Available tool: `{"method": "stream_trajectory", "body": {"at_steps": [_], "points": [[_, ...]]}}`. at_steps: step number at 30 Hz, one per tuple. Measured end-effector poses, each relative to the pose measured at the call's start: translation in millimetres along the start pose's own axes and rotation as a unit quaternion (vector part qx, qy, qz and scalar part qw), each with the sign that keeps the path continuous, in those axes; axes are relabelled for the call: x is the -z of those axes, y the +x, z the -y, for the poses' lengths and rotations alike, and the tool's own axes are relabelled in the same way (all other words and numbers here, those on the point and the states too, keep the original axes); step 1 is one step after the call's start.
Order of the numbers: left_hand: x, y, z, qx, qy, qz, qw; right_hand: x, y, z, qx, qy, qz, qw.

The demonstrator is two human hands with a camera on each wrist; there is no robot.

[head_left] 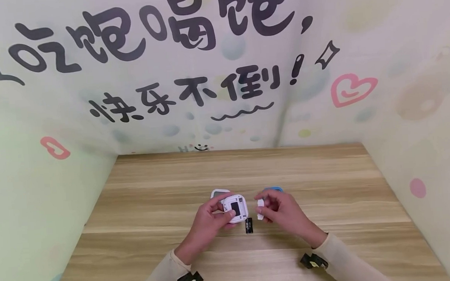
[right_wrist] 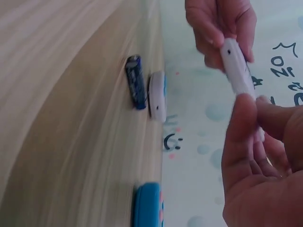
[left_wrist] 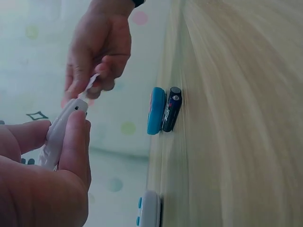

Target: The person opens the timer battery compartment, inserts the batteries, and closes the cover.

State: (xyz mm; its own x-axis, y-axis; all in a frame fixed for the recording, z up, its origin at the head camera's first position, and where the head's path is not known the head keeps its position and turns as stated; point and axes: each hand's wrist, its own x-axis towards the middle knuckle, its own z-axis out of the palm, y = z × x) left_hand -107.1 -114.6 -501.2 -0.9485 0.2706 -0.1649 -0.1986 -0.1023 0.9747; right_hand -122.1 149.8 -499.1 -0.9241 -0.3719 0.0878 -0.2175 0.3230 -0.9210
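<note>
My left hand (head_left: 208, 220) grips a small white device (head_left: 241, 202), its back turned up with a dark square pad and an uncovered battery slot. Between thumb and fingers of my right hand (head_left: 287, 211) is a small white battery cover (head_left: 261, 209). In the head view a short gap separates cover and device. Black batteries (head_left: 249, 225) lie on the table just below the device; the left wrist view shows a battery (left_wrist: 172, 111) beside a blue device (left_wrist: 155, 111). Fingers partly hide the device's edges.
Behind my left hand lies another white device (head_left: 219, 192) with a grey screen, its blue buttons visible in the left wrist view. The blue device is partly hidden behind my right hand. A wood-grain table (head_left: 136, 187) meets printed walls at the back and sides.
</note>
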Motion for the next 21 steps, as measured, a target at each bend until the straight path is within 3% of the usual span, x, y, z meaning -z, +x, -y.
{"method": "stream_trajectory", "body": {"at_steps": [6, 11, 21], "points": [[9.8, -1.9, -1.6, 0.007, -0.009, 0.003, 0.9999, 12.2, -5.7, -13.4, -0.022, -0.081, 0.094, 0.992], [14.6, -5.3, -3.0, 0.015, -0.019, 0.01, 0.9997, 13.0, -11.1, -23.8, -0.034, -0.113, 0.154, 0.981], [18.6, -7.9, -9.9, 0.014, -0.019, 0.031, 0.9992, 9.9, -8.9, -27.1, -0.024, -0.2, 0.146, 0.969]]}}
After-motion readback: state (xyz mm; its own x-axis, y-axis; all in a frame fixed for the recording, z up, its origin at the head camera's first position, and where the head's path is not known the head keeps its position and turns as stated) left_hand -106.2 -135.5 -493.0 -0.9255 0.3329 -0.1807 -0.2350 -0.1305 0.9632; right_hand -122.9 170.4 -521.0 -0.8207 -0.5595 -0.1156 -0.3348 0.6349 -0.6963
